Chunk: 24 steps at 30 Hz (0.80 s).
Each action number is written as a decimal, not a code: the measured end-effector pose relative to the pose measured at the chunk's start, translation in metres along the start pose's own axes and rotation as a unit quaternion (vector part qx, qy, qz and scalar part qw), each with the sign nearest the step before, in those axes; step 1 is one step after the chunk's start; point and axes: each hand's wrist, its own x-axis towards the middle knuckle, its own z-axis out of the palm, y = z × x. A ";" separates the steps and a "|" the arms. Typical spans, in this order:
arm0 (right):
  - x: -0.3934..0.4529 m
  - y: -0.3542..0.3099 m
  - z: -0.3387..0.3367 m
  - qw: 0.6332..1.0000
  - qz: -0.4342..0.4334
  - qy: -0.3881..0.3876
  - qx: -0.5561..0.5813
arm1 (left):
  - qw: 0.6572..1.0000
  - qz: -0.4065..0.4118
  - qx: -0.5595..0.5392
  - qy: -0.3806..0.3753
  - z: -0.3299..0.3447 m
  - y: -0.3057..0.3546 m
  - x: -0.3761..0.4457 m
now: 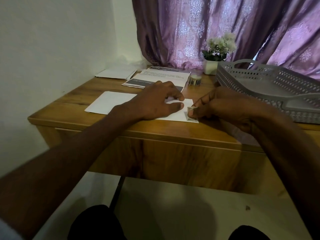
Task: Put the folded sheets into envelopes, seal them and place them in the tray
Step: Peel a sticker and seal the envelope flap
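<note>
At the far left of the bench (72,101) a stack of spare envelopes (117,73) waits against the wall, out of your working area, and beside it the printed folded sheets (155,78) lie within reach for the next filling. Nearer you, the white envelope (110,103) lies flat by the front edge. Your left hand (155,103) rests on it, fingers spread and loosely bent, thumb and fingertips pressing the paper rather than grasping — that grip is wide, and seems there to keep the envelope from sliding. At its right end your right hand (223,108) pinches a short strip of clear tape (190,114), a narrow grip, apparently sealing the flap. The tape roll (194,80) sits just behind, handy for the next piece, near the potted white flowers (216,52). The grey perforated tray (270,80) stands at the right — I judge close enough for a short carry; no envelope shows in it.
</note>
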 end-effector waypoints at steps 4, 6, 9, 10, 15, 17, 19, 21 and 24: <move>-0.001 -0.002 0.000 1.000 0.015 -0.004 -0.001 | 1.000 -0.002 -0.005 0.001 0.001 -0.001 0.000; -0.001 -0.002 0.002 1.000 0.023 0.002 -0.005 | 1.000 0.001 -0.006 0.003 0.001 -0.001 0.000; -0.004 -0.002 0.006 1.000 0.024 0.012 -0.002 | 1.000 0.002 -0.008 0.005 0.001 -0.002 0.000; -0.005 -0.001 0.007 1.000 0.021 0.015 0.002 | 1.000 0.002 -0.007 0.005 0.002 -0.002 0.000; -0.007 0.009 0.015 0.998 -0.002 0.061 0.013 | 1.000 0.000 -0.007 0.004 0.002 -0.002 0.000; -0.008 0.012 0.017 0.997 -0.015 0.069 0.015 | 1.000 0.000 -0.005 0.003 0.001 -0.002 0.001; -0.009 0.013 0.017 0.997 -0.022 0.071 0.017 | 1.000 0.000 -0.003 0.000 0.002 -0.002 0.001; -0.009 0.013 0.016 0.997 -0.020 0.068 0.016 | 1.000 0.001 -0.005 0.000 0.002 -0.002 0.001; -0.008 0.013 0.014 0.998 -0.015 0.062 0.012 | 1.000 -0.001 -0.004 0.000 0.002 -0.003 0.001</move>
